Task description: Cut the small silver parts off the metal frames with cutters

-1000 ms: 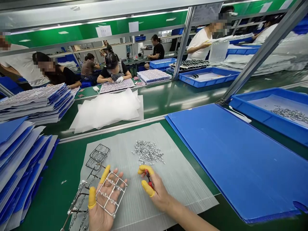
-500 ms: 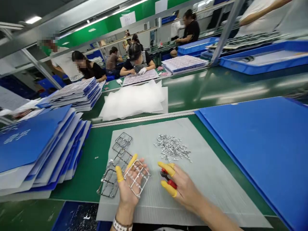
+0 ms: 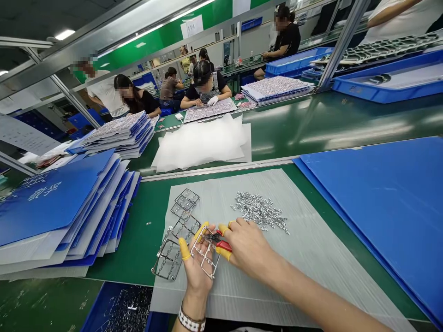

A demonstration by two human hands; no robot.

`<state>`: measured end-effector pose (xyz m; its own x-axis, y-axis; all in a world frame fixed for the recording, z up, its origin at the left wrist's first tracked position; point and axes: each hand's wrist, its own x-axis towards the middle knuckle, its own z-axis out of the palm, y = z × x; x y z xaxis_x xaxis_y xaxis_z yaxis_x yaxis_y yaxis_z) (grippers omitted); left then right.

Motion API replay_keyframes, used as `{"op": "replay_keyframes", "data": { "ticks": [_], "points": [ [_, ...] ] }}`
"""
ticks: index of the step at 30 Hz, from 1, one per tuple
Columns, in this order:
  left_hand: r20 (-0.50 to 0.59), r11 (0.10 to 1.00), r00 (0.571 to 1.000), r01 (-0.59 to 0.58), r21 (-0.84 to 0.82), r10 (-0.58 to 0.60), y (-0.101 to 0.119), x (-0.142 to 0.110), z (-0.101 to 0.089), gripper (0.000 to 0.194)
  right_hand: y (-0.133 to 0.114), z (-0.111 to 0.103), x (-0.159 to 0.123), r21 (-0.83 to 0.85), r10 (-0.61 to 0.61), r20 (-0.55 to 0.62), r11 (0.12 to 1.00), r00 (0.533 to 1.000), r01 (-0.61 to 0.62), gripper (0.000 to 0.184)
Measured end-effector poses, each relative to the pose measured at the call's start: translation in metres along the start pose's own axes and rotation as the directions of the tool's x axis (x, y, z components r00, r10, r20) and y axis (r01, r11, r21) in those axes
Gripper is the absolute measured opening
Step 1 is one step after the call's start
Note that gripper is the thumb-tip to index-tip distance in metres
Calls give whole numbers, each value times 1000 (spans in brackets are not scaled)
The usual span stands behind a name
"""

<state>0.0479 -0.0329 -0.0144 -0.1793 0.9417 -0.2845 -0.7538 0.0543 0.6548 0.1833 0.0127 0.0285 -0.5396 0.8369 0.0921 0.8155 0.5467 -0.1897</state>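
Observation:
My left hand [image 3: 196, 269], palm up with yellow finger cots, holds a small silvery metal frame [image 3: 206, 258] of parts above a grey corrugated sheet [image 3: 304, 258]. My right hand [image 3: 247, 246], also in yellow cots, grips red-handled cutters [image 3: 218, 240] whose tip meets the top of that frame. More silvery frames [image 3: 178, 230] lie overlapped on the sheet just left of my hands. A loose heap of small shiny metal pieces [image 3: 261, 212] rests on the sheet beyond my right hand.
Stacks of blue and white boards [image 3: 58, 216] fill the left. A large blue board [image 3: 387, 203] lies at right. White foam sheets [image 3: 202, 143] sit on the green conveyor. A blue bin [image 3: 114, 309] with metal scraps is below the edge. Other workers sit opposite.
My right hand has moved left, bringing the cutters onto the frame in my left hand. The view has shifted slightly.

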Motion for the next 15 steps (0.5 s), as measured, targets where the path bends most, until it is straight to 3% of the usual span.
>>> {"op": "replay_keyframes", "data": {
  "ticks": [8,15],
  "points": [
    [-8,999,999,-36,24,36,-1,0,-1,66,-3,-11,4,-28,14,114,1000,993,-11,29],
    [14,994,996,-85,72,84,-4,2,-5,64,-5,-17,6,-18,32,147,999,989,-30,33]
  ]
}}
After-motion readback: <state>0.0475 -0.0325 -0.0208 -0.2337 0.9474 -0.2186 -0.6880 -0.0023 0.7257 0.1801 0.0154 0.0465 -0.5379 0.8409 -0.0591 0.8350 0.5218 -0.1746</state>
